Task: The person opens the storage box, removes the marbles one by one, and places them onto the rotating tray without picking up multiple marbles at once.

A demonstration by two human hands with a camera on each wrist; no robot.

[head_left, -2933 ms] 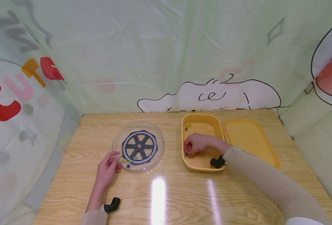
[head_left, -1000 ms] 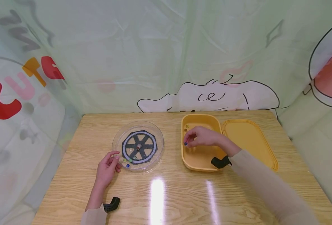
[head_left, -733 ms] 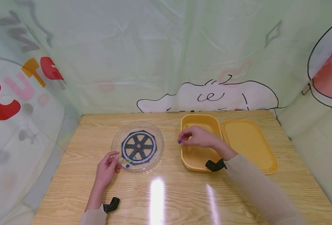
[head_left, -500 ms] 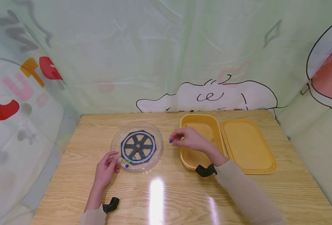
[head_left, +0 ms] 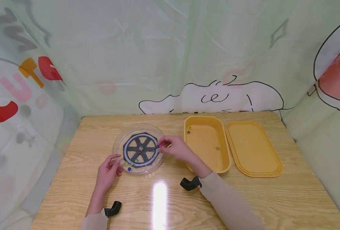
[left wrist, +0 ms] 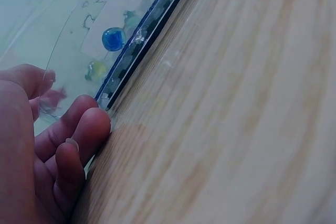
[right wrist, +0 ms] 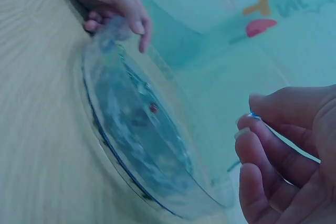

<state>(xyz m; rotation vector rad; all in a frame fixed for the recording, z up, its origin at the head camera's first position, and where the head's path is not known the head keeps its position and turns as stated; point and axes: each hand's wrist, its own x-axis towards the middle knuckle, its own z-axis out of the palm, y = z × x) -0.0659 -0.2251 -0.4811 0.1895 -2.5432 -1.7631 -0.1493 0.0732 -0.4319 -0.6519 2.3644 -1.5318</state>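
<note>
A clear round dish (head_left: 155,167) stands on the table's left half, with a black spoked wheel pattern (head_left: 129,149) at its bottom. Several glass marbles lie near its front left, among them a blue one (head_left: 129,169) and a yellow one (head_left: 126,163). My left hand (head_left: 106,172) grips the dish's left rim, some fingers outside the wall. My right hand (head_left: 177,148) is over the dish's right rim, pinching a blue marble (head_left: 158,147) between thumb and fingertip. In the right wrist view that marble (right wrist: 254,114) is mostly hidden by the fingers.
Right of the dish is a yellow plastic box (head_left: 207,159) with a few marbles inside: two at its far left corner (head_left: 188,132), one at right (head_left: 217,148). Its yellow lid (head_left: 253,150) lies flat beside it. A printed curtain (head_left: 129,64) hangs behind the table.
My right hand has lifted the blue marble out of the yellow box and carried it left to the dish's right rim. My left hand has stayed on the dish.
</note>
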